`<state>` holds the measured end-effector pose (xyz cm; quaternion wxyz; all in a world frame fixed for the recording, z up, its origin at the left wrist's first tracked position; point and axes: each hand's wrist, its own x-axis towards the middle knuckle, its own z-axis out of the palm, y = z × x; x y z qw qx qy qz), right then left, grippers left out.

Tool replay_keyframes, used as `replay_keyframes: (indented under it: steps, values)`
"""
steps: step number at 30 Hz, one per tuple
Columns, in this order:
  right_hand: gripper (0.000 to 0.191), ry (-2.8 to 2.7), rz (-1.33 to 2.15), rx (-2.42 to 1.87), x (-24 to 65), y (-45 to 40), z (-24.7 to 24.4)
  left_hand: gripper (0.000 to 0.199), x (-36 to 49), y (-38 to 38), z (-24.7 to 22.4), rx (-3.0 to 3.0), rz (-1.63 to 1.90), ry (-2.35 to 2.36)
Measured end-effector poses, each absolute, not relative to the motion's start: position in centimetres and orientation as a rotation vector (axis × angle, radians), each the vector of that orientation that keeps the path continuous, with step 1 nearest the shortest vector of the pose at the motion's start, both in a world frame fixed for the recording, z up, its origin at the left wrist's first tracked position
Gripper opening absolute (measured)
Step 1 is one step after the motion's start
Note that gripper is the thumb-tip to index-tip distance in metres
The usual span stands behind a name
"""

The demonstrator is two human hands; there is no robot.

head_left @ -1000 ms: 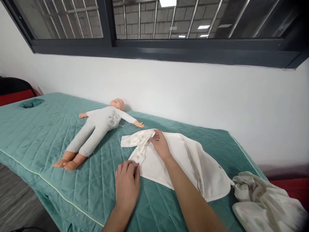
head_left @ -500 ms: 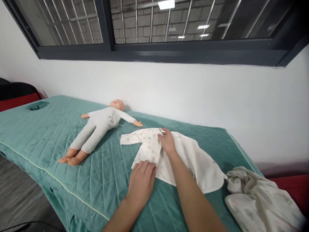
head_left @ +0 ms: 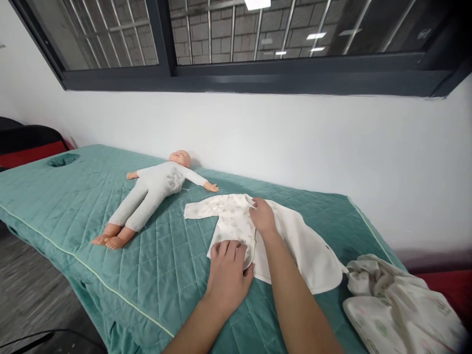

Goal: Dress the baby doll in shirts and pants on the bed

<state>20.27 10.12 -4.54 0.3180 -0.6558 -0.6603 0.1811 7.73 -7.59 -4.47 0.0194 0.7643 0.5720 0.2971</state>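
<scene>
A small white printed shirt (head_left: 236, 221) lies spread on the green quilted bed cover (head_left: 162, 265), one sleeve stretched to the left and its right part opened out, plain side up. My left hand (head_left: 229, 275) is at the bottom hem of the printed front, its fingers bent over the cloth and the thumb at the edge. My right hand (head_left: 263, 216) pinches the shirt's front edge near the collar. A doll (head_left: 158, 184) in a white suit lies on its back beyond the left sleeve, arms spread, head toward the wall.
A crumpled printed cloth (head_left: 398, 305) is at the right end of the bed, beside something red. The wall (head_left: 295, 142) and barred window run along the back. A hole (head_left: 63, 160) shows in the bed's left end.
Both hands have moved slightly right. The printed front's edge has shifted right over the plain part, and my left thumb now sits at the hem.
</scene>
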Motion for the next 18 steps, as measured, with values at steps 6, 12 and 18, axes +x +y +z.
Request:
replay_keyframes:
  steps: [6, 12, 18]
  values:
    - [0.04, -1.743, 0.453, -1.768, 20.1, 9.9, -4.4, 0.02, 7.5, -8.0, -5.0, 2.324, 0.98, 1.821]
    - [0.037, -1.659, 0.577, -1.757, 20.1, 9.9, -4.3, 0.027, 6.9, -7.3, -5.7, 1.763, 1.305, 1.784]
    - [0.045, -1.554, 0.967, -1.313, 18.8, 9.9, -3.8, 0.035, 4.1, -6.0, -4.4, 1.22, 1.573, 1.691]
